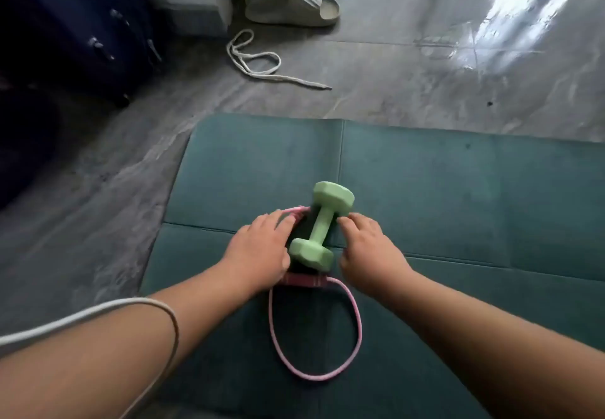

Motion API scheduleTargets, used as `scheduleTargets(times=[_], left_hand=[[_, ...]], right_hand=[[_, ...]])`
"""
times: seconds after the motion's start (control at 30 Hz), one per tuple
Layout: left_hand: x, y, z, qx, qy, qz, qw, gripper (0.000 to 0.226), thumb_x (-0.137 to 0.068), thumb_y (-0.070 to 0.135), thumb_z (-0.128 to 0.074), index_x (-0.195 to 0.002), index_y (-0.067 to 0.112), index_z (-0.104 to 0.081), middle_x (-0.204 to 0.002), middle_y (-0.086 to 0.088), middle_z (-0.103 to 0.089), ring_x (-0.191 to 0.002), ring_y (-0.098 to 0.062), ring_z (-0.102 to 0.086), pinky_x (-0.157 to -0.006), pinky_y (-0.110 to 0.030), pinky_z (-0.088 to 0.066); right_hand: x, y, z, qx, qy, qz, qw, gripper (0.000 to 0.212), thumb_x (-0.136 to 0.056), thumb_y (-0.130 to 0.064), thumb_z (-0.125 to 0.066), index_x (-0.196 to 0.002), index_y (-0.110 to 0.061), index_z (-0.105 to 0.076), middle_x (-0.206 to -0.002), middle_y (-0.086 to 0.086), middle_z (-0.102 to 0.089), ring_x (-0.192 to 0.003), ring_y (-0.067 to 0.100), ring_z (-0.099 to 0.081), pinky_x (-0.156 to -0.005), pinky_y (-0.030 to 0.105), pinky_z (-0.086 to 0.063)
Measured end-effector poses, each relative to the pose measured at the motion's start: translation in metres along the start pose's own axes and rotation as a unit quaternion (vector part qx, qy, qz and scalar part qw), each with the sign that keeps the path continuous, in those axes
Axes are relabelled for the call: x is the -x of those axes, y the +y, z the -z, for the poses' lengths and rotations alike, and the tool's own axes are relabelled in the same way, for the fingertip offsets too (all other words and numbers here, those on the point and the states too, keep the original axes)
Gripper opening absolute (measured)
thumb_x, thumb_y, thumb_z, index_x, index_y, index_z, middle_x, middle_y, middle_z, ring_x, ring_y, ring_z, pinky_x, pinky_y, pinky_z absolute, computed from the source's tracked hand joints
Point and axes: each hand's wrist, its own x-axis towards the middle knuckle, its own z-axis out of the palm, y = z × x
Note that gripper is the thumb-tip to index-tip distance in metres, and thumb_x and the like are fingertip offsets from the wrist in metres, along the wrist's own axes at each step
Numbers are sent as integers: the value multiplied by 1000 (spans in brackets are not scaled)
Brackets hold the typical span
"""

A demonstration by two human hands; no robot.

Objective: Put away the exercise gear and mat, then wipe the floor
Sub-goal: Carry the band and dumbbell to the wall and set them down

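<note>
Two hands meet at the middle of the view, one on each side of a light green dumbbell [319, 225]. Our left hand [262, 248] lies palm down at the dumbbell's 9 o'clock, fingers fairly straight and resting on a dark item beneath the dumbbell; its grip holds nothing. Our right hand [368, 248] sits at 3 o'clock with fingers bent, tips near the handle; we cannot tell whether that grip actually touches or clasps it. The dumbbell lies tilted, one head toward 1 o'clock, the other toward 7 o'clock. Under it sits a dark flat object with a reddish edge [301, 280], partly hidden, so we cannot name it. A pink resistance cord [357, 317] loops out from that edge toward 6 o'clock, and another stretch of it shows by the left fingers.

All of this rests on a teal folding mat [458, 206], spread flat, with fold creases crossing it. Its far edge runs at 12 o'clock, its left edge at 9 o'clock. Beyond lies a glossy grey floor [409, 68], broad and bright toward 1 o'clock. A white lace [258, 61] lies at 11 o'clock, a pale slide sandal [294, 6] past it, and a dark blue suitcase [82, 25] at 10 o'clock. A white cable [98, 312] crosses our left forearm.
</note>
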Motion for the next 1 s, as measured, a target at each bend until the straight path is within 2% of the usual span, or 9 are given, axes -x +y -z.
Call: scheduleTargets(times=[0.13, 0.2, 0.3, 0.37, 0.43, 0.53, 0.6, 0.77, 1.0], left_hand=[[0, -3, -4, 17, -57, -13, 998, 52, -87, 26, -48, -138, 24, -38, -141, -2, -46, -124, -26, -47, -96, -45, -46], [8, -1, -1, 39, -76, 7, 996, 37, -86, 24, -46, -123, 24, -45, -126, -2, -56, -111, -28, -54, -87, -46, -50], [21, 1, -2, 45, -80, 8, 996, 38, -85, 23, -47, -123, 23, -42, -124, -3, -56, -108, -30, -56, -84, -47, -50], [24, -4, -6, 37, -70, -2, 997, 44, -86, 24, -47, -129, 22, -40, -129, -3, -54, -112, -29, -54, -87, -46, -49], [23, -10, -6, 25, -66, -6, 998, 50, -87, 26, -47, -136, 23, -36, -134, -3, -52, -116, -28, -53, -91, -45, -48], [28, -19, -4, 0, -68, -2, 998, 58, -89, 27, -47, -144, 23, -30, -136, -4, -51, -120, -28, -50, -95, -44, -46], [32, -25, -2, -9, -68, -1, 998, 57, -89, 27, -48, -144, 24, -31, -133, -4, -52, -120, -28, -50, -94, -43, -46], [38, -25, -3, 9, -61, 8, 998, 55, -90, 30, -51, -142, 25, -32, -132, -3, -49, -121, -27, -48, -94, -43, -46], [24, 2, -16, 27, -96, 56, 993, 95, -72, 51, -78, -142, 23, -21, -141, -11, -20, -126, -33, -34, -96, -51, -47]], right_hand=[[-13, 5, -16, -207, 25, -140, 968, 42, -84, -9, -49, -126, -8, -53, -124, 10, -55, -118, 28, -53, -99, 35, -43], [-27, 1, -17, -344, 50, -240, 906, 33, -83, -8, -52, -115, -7, -60, -107, 7, -63, -102, 24, -61, -90, 33, -46], [-49, -11, -18, -547, -5, -266, 793, 11, -86, -5, -55, -92, -2, -63, -84, 10, -64, -77, 23, -61, -77, 39, -50], [-62, -18, -23, -586, -31, -255, 768, 6, -88, -8, -61, -93, -10, -64, -92, 16, -67, -85, 28, -65, -83, 43, -54], [-72, -25, -26, -590, -29, -280, 757, 22, -80, -18, -70, -99, -7, -65, -103, 21, -66, -91, 31, -65, -84, 46, -53], [-81, -30, -27, -610, -39, -314, 726, 14, -90, -16, -65, -100, -6, -64, -94, 12, -67, -80, 23, -66, -66, 34, -53], [-82, -31, -26, -602, -38, -331, 726, 4, -95, -12, -58, -94, -9, -60, -83, 8, -62, -70, 19, -62, -61, 31, -50], [-62, -14, -13, -540, -13, -329, 775, 11, -91, -9, -58, -81, -8, -57, -70, 11, -57, -60, 23, -57, -62, 33, -47], [-18, 33, 4, -290, -57, -270, 916, 11, -85, -13, -64, -90, -7, -57, -79, 11, -65, -68, 25, -66, -67, 35, -54]])
